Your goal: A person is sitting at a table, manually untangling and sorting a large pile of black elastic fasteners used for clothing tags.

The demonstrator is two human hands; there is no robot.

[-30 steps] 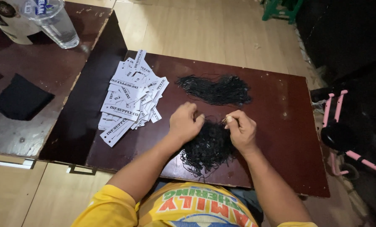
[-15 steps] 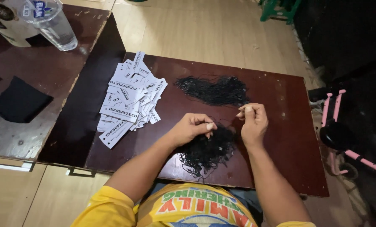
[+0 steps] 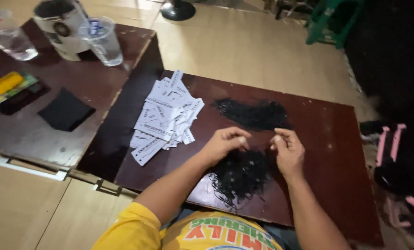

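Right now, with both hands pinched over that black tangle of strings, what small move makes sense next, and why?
Probably draw the hands apart to pull one string free: the left hand and right hand pinch just above the near string pile, fingertips close together.

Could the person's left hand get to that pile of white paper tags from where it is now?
Probably yes. The left hand hovers over the near tangle of black strings, and the white paper tags lie just to its left on the same dark table, with nothing between them.
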